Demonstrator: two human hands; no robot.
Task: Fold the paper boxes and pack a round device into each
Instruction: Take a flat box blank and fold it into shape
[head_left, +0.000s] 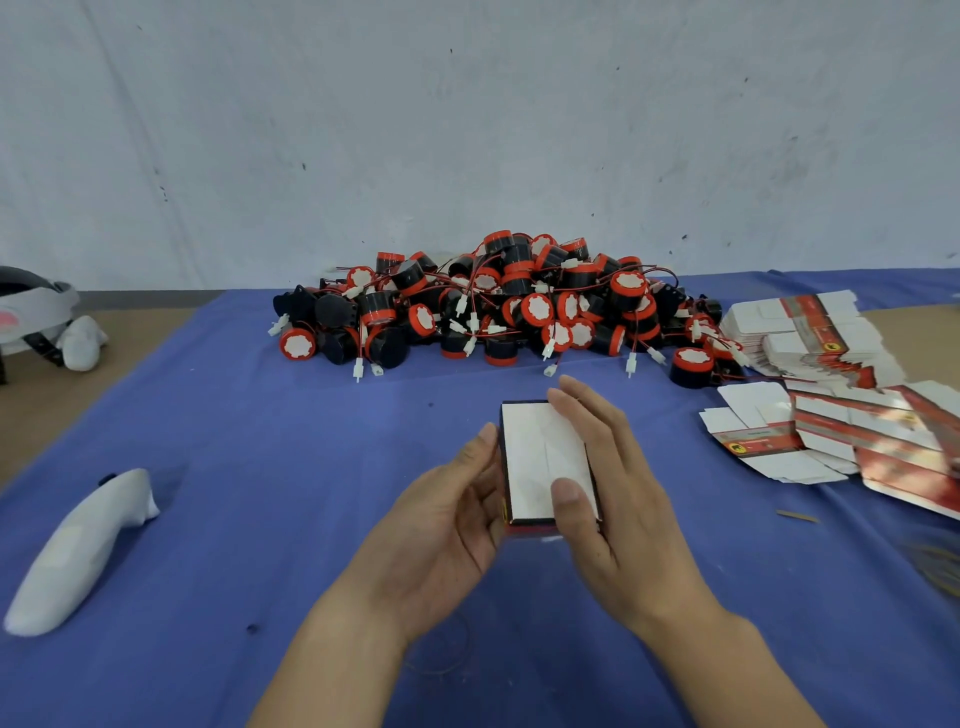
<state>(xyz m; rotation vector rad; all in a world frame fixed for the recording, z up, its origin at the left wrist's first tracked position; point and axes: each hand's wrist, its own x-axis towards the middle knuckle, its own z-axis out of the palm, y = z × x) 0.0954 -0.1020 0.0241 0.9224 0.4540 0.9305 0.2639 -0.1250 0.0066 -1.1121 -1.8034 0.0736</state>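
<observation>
Paper box (540, 457) gripped between left hand (447, 519) and right hand (618, 499); red labels on flat boxes (821, 338) by the tabletop's right edge unreadable.

One folded box (537, 457), one controller (78, 551), one headset (31, 306), dozens of devices (498, 301), many flat boxes (810, 332)

I couldn't see the fingers of the left hand (441, 519); the box (540, 457) covered them. The headset (31, 306) was cut off at the left edge, the flat cartons (909, 447) at the right, their print too small to read.
</observation>
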